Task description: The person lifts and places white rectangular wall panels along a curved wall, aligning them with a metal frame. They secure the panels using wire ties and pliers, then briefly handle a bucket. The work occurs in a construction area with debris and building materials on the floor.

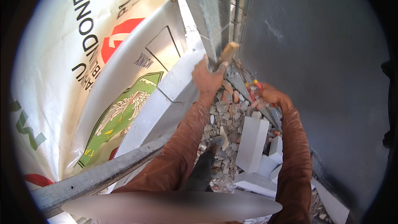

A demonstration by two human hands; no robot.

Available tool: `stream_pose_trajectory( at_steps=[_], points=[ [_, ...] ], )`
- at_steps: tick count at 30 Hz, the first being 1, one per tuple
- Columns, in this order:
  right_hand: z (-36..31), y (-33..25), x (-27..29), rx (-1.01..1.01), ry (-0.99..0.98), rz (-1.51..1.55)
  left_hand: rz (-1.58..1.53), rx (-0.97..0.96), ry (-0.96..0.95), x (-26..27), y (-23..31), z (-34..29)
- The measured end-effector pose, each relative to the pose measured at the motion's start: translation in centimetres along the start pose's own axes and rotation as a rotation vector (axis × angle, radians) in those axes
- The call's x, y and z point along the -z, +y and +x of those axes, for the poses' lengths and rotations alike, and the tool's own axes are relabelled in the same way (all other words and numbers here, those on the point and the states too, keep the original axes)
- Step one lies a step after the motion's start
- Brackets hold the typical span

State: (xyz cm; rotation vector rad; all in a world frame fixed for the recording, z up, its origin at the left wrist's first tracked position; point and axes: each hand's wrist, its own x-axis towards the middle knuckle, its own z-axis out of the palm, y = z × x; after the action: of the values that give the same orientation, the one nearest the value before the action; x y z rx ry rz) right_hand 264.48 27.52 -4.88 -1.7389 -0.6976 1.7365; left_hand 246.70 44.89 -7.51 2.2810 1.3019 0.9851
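My left hand (207, 79) is closed around a short piece of wood (229, 52), its pale end pointing up and away. That hand is at the far end of a low wall of light grey blocks (178, 81), beside the foot of a grey upright post (207, 8). To the right and a little nearer, my right hand (271, 95) grips pliers with red and yellow handles (250, 92). Thin wires or rods (244, 72) stick out just beyond the pliers. The jaws of the pliers are hard to make out.
Broken brick and rubble (226, 112) cover the ground, with my shoe (216, 142) on it. Loose light grey blocks (252, 141) lie near my right forearm. A dark grey panel (315, 66) stands right, a printed banner (103, 58) hangs left, and a metal beam (103, 174) crosses lower left.
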Motion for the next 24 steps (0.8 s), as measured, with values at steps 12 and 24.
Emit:
stream_pose_trajectory(
  at_steps=[12,24],
  points=[
    [0.8,15.1,-17.3,0.019,0.198,0.254,-0.217,-0.004,-0.159,1.0,-1.3,-1.6],
    [-26.6,42.1,-54.3,-0.561,0.769,0.712,-0.139,-0.205,-1.307,16.8,-17.8,-34.1]
  ],
)
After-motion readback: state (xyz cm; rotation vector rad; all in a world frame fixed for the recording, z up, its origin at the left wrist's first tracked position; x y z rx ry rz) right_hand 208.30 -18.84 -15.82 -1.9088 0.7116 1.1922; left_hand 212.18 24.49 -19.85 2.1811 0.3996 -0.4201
